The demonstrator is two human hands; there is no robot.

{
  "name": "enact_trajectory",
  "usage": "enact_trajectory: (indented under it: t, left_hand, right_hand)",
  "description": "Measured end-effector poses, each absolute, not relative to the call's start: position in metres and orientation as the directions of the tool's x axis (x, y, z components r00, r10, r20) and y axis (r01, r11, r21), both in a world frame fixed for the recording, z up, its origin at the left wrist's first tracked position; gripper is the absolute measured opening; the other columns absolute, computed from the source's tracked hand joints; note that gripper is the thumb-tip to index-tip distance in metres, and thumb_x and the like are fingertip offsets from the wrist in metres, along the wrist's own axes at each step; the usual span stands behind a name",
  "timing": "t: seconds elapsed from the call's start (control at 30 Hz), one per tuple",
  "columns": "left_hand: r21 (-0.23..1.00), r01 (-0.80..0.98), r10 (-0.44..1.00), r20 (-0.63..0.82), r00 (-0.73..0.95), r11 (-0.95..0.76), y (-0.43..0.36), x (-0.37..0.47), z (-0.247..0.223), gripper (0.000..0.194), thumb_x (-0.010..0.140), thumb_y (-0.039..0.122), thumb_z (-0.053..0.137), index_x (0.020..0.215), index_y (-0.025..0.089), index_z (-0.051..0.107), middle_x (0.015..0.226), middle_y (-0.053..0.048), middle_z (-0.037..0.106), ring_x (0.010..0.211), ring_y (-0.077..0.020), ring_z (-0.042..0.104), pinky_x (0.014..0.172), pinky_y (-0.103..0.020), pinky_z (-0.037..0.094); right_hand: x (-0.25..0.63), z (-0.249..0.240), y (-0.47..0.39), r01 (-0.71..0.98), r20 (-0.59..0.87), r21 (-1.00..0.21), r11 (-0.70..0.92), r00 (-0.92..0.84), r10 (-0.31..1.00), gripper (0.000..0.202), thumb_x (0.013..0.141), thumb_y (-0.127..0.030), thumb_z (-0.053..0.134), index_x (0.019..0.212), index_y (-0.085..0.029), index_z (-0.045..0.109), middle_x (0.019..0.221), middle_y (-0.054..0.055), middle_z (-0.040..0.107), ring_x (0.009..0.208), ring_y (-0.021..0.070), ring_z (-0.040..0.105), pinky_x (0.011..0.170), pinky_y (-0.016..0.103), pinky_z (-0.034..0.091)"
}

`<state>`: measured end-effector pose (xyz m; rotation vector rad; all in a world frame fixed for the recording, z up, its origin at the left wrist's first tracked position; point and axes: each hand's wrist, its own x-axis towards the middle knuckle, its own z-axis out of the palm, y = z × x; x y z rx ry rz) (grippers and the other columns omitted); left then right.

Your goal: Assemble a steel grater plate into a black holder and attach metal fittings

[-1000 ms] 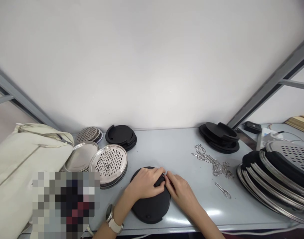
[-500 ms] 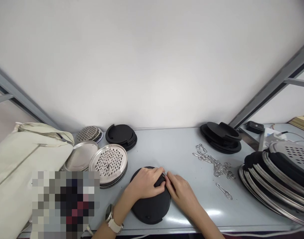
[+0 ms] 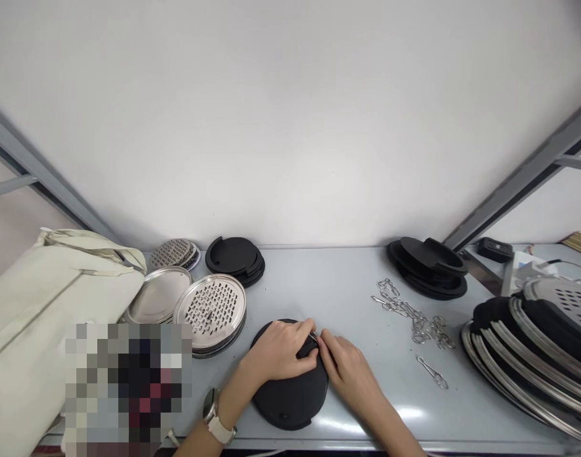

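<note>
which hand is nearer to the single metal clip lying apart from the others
Right. The right hand, at the edge of the black disc, is closer to the clip, though not touching it; the left hand is farther off, on top of the disc.

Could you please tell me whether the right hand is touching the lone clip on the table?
Apart: the head view shows bare grey tabletop between the right hand and the lone clip.

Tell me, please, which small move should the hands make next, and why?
Probably the right hand should gently press the small metal piece toward the black disc, because its fingertips are right at that piece while the left hand grips the disc.
</note>
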<state>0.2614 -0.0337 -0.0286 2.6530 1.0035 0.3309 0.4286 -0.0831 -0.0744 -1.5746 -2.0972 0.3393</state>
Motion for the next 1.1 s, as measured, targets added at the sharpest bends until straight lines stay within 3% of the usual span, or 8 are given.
enact_trajectory:
  t: [0.4,1.1]
  left_hand:
    - [0.292,0.627,0.678,0.115,0.726,-0.722,-0.0342,0.2609,-0.0268,0.011,0.081,0.029,0.047,0.083,0.02,0.042,0.07,0.0,0.056,0.065,-0.0177,0.058,0.057,-0.027,0.036]
    - [0.351,0.635,0.709,0.138,0.691,-0.688,-0.0353,0.2618,-0.0307,0.023,0.08,0.03,0.05,0.1,0.02,0.043,0.082,-0.001,0.061,0.075,-0.0206,0.06,0.062,-0.029,0.038]
  right_hand:
    - [0.4276,-0.0741,-0.0829,0.835,0.218,-0.48,0.268,-0.183,0.959,0.019,0.094,-0.025,0.03,0.081,-0.021,0.044,0.065,0.0,0.055,0.057,0.0149,0.053,0.053,0.024,0.037]
    - [0.428,-0.0752,-0.0802,0.838,0.218,-0.466,0.283,-0.201,0.955,0.021,0.095,-0.028,0.031,0.08,-0.021,0.045,0.064,0.0,0.056,0.058,0.0151,0.054,0.054,0.024,0.038]
